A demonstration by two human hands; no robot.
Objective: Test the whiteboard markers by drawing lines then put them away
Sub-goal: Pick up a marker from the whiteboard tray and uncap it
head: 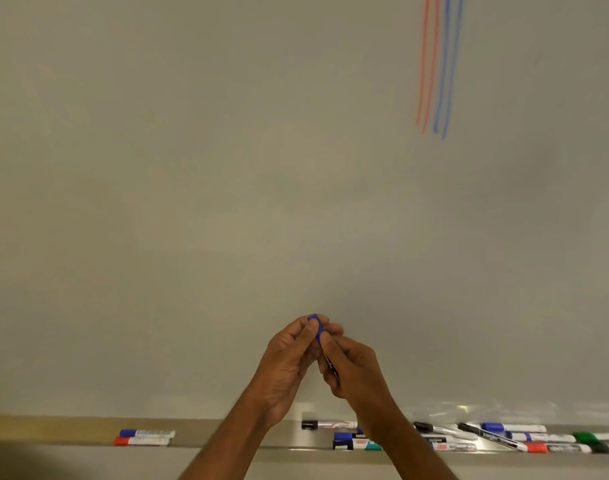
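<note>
Holding a blue marker (pixel 329 365) low in front of the whiteboard (pixel 192 168), just above the tray (pixel 199 433), with both hands together. Pinching its blue cap (pixel 316 329) with the left hand (pixel 289 362), thumb and curled fingers closed round it, cap end pointing up toward the board. Gripping the dark barrel below with the right hand (pixel 356 374), fingers wrapped round it. Cannot tell whether the cap sits fully on the barrel or is partly off. High on the board to the right, two red lines (pixel 426 64) just beside two blue lines (pixel 447 64), all running downward side by side. Lying on the tray well to the left, a blue-capped marker (pixel 147 433) with a red-capped marker (pixel 142 441) just in front of it. Scattered along the tray to the right, partly hidden behind the right forearm, a loose cluster of markers (pixel 497 439) with black, blue, red and green caps, several overlapping.
</note>
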